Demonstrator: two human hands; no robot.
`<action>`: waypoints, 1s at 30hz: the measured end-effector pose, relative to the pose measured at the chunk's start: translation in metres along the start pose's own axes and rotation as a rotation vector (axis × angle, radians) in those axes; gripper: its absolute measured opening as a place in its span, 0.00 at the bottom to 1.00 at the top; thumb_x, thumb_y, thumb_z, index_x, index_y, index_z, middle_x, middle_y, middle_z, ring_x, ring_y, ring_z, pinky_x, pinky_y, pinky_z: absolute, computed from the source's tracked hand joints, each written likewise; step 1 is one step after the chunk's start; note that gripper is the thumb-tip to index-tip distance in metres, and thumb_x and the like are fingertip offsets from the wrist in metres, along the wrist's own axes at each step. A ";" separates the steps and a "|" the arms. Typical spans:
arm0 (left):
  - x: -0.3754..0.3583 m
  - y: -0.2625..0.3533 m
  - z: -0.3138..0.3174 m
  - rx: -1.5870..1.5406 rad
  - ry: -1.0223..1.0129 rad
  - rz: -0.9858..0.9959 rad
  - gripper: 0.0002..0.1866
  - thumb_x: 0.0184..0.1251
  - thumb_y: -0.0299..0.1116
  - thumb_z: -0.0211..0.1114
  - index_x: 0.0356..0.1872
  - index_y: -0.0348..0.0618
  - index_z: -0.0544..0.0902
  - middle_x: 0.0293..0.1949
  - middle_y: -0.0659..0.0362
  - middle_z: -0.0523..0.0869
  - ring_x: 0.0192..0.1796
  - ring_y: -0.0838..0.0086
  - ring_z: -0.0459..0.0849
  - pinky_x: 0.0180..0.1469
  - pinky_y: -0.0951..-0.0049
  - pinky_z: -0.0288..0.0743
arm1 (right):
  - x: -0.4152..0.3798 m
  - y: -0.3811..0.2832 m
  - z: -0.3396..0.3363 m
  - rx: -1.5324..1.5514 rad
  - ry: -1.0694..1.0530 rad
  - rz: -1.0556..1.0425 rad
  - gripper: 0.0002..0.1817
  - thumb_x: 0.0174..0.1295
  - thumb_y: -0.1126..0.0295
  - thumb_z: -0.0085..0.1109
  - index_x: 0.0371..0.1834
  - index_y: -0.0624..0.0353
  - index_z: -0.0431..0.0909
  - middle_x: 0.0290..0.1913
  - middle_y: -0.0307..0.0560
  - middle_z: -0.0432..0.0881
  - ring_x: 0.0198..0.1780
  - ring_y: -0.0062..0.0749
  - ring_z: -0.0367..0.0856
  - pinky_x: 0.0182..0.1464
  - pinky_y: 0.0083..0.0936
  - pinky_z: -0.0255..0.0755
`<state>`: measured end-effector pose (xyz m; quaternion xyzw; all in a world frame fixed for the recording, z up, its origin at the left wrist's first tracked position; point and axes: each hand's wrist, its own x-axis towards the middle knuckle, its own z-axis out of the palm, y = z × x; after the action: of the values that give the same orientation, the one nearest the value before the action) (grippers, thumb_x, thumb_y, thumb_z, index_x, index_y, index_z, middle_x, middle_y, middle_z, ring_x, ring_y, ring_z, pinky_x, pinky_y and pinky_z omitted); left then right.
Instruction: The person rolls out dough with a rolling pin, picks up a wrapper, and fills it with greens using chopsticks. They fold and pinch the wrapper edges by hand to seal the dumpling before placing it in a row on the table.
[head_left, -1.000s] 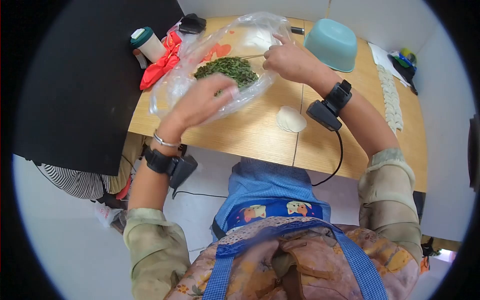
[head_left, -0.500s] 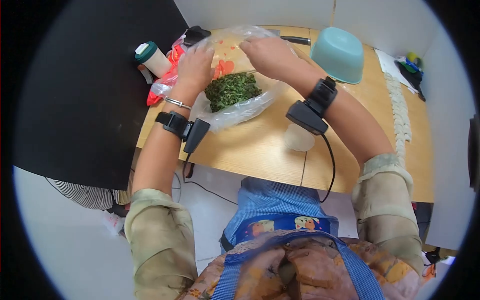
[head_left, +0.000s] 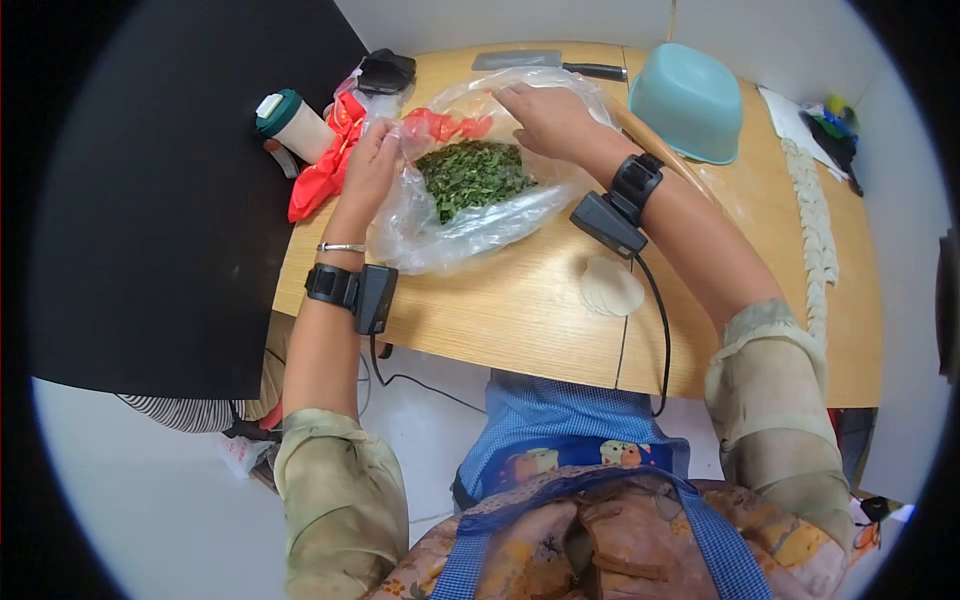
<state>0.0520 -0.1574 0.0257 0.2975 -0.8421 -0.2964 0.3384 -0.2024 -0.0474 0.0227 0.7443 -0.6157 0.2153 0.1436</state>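
A clear plastic bag [head_left: 440,250] lies spread on the table, its mouth wide, with chopped green leaves [head_left: 475,178] heaped inside. Red printing on the plastic shows behind the leaves. My left hand [head_left: 370,165] pinches the bag's left edge between thumb and fingers. At the far right side of the bag, my right hand [head_left: 550,120] is closed on the rim, its fingertips partly hidden behind the hand. Nearer to me, a small stack of round, pale dough wrappers [head_left: 610,287] sits on the wood.
A cleaver [head_left: 520,60] lies at the back. An upturned teal basin [head_left: 688,105] stands right of my right hand, with a wooden rolling pin [head_left: 640,128] beside it. Overlapping dough pieces [head_left: 812,225] form a row at right. A lidded cup [head_left: 300,128] and red bag [head_left: 325,180] are left.
My left hand has moved left and slightly nearer, drawing the bag's edge outward. The bag's mouth is wider and the leaves are more exposed. My right hand remains at the far rim.
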 end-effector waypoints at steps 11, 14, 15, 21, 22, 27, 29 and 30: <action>-0.027 0.008 -0.016 -0.221 0.164 -0.161 0.10 0.72 0.31 0.55 0.48 0.37 0.77 0.38 0.60 0.81 0.42 0.74 0.80 0.48 0.73 0.74 | -0.012 0.037 0.006 0.056 0.062 0.028 0.14 0.55 0.78 0.55 0.46 0.59 0.80 0.42 0.55 0.84 0.49 0.53 0.82 0.51 0.44 0.76; -0.038 0.056 -0.003 0.247 0.381 0.273 0.17 0.60 0.30 0.66 0.49 0.35 0.77 0.45 0.49 0.83 0.51 0.57 0.82 0.56 0.62 0.74 | -0.020 0.019 -0.037 0.094 0.067 0.019 0.10 0.56 0.77 0.54 0.41 0.60 0.79 0.43 0.53 0.84 0.48 0.53 0.81 0.51 0.44 0.75; -0.047 0.076 0.005 0.235 0.383 0.266 0.17 0.60 0.30 0.66 0.49 0.35 0.77 0.45 0.49 0.83 0.51 0.57 0.82 0.56 0.62 0.74 | -0.024 0.016 -0.043 0.107 0.062 0.012 0.08 0.56 0.77 0.54 0.39 0.60 0.79 0.42 0.52 0.84 0.46 0.53 0.82 0.50 0.45 0.76; -0.094 0.133 0.092 0.445 -0.076 0.447 0.18 0.57 0.31 0.68 0.49 0.38 0.80 0.46 0.48 0.84 0.48 0.53 0.82 0.50 0.57 0.74 | -0.048 0.002 -0.052 -0.159 -0.302 0.020 0.07 0.56 0.74 0.58 0.36 0.56 0.84 0.35 0.51 0.86 0.43 0.50 0.85 0.45 0.40 0.79; -0.101 0.132 0.100 0.492 -0.110 0.442 0.16 0.57 0.29 0.67 0.47 0.38 0.81 0.44 0.48 0.84 0.45 0.51 0.82 0.47 0.55 0.75 | -0.051 0.005 -0.048 -0.161 -0.304 0.020 0.07 0.56 0.74 0.58 0.36 0.56 0.84 0.35 0.51 0.86 0.43 0.50 0.85 0.45 0.40 0.79; -0.128 0.125 0.117 0.446 -0.227 0.351 0.15 0.57 0.24 0.63 0.47 0.39 0.81 0.41 0.49 0.84 0.42 0.52 0.83 0.44 0.54 0.76 | -0.068 0.011 -0.029 -0.308 -0.473 0.185 0.09 0.56 0.73 0.59 0.38 0.58 0.85 0.37 0.54 0.87 0.43 0.49 0.86 0.42 0.39 0.80; -0.136 0.126 0.120 0.447 -0.267 0.323 0.15 0.57 0.22 0.61 0.47 0.39 0.81 0.41 0.49 0.84 0.41 0.52 0.83 0.44 0.56 0.77 | -0.075 0.012 -0.032 -0.219 -0.406 0.192 0.10 0.56 0.73 0.59 0.40 0.58 0.85 0.36 0.54 0.87 0.43 0.49 0.86 0.42 0.40 0.80; -0.139 0.126 0.121 0.431 -0.238 0.344 0.15 0.57 0.22 0.61 0.47 0.39 0.81 0.40 0.49 0.84 0.41 0.53 0.83 0.43 0.57 0.77 | -0.080 0.012 -0.033 -0.132 -0.337 0.201 0.11 0.56 0.73 0.59 0.42 0.57 0.84 0.36 0.55 0.86 0.42 0.49 0.86 0.42 0.40 0.79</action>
<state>0.0066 0.0580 -0.0126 0.1788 -0.9574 -0.0819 0.2116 -0.2308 0.0339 0.0107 0.6935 -0.7150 0.0599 0.0649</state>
